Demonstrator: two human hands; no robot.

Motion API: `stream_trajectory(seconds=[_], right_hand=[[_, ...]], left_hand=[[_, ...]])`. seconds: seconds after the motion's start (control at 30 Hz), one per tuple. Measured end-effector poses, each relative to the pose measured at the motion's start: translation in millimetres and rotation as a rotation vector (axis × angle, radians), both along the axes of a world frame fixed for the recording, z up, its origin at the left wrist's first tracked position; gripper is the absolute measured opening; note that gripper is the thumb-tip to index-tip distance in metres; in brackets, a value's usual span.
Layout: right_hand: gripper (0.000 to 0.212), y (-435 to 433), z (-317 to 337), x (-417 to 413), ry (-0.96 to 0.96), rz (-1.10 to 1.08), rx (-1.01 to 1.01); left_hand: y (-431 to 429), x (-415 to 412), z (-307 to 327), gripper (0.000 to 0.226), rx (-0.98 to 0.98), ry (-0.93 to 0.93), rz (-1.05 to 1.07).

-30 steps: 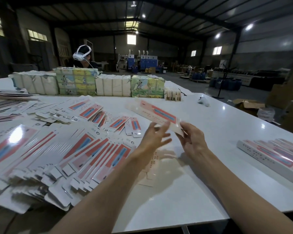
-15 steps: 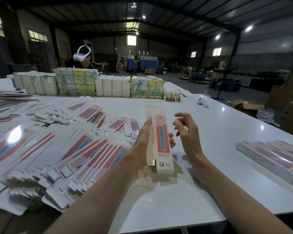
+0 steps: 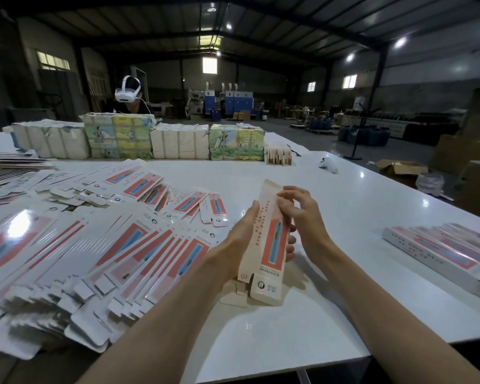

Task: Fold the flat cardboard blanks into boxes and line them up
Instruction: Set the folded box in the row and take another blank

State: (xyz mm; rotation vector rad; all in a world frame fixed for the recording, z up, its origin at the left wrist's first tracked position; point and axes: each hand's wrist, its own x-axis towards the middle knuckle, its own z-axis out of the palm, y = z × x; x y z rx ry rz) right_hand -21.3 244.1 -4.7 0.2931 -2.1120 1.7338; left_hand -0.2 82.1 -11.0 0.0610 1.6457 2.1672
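The upright box (image 3: pixel 272 245) is cream, with a red panel carrying a blue stripe and rows of small red marks down one side. The flat blanks (image 3: pixel 100 245) are glossy white with the same red-and-blue panels, and the finished boxes (image 3: pixel 441 250) are white with pinkish-red and blue. The table (image 3: pixel 344 300) is shiny white. The plain bundles (image 3: pixel 178 145) are cream, while the printed bundles (image 3: pixel 117 137) show green-and-yellow illustrations. The headset (image 3: pixel 126 94) is white, and the barrels (image 3: pixel 372 135) are blue.

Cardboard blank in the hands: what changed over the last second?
The cardboard blank swung from lying crosswise to pointing away, opening into a sleeve. The right hand let go, then pinched its upper edge; the left hand kept gripping it. The pile of flat blanks and finished boxes stayed put.
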Motion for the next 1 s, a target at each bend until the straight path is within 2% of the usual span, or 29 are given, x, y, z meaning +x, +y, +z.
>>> stream_trajectory(seconds=[0.07,0.2,0.3,0.47,0.63,0.7,0.8,0.93,1.0], right_hand=[[0.023,5,2,1,-0.109,0.166,-0.220],[0.037,4,2,5,-0.111,0.347,-0.399],[0.040,-1,2,3,-0.075,0.350,-0.406],[0.065,-9,-3,-1,-0.132,0.378,-0.376],[0.053,-4,-4,0,-0.134,0.323,-0.374],[0.056,-3,-3,1,-0.124,0.319,-0.350],[0.054,-5,-1,1,-0.094,0.299,-0.312],[0.036,-3,-2,-1,-0.059,0.287,-0.252],[0.032,-2,-4,-2,-0.043,0.281,-0.204]], left_hand=[[1,1,1,0.075,-0.009,-0.002,-0.055],[13,9,5,0.074,-0.059,-0.039,-0.053],[12,7,4,0.072,0.026,-0.085,-0.009],[5,-2,6,0.065,0.238,-0.110,0.113],[0,0,2,0.063,0.264,-0.117,0.047],[0,0,0,0.068,0.196,-0.102,0.047],[6,-2,-4,0.070,-0.013,0.000,0.166],[7,-10,-9,0.035,-0.192,0.281,0.396],[4,-10,-8,0.038,-0.217,0.384,0.417]])
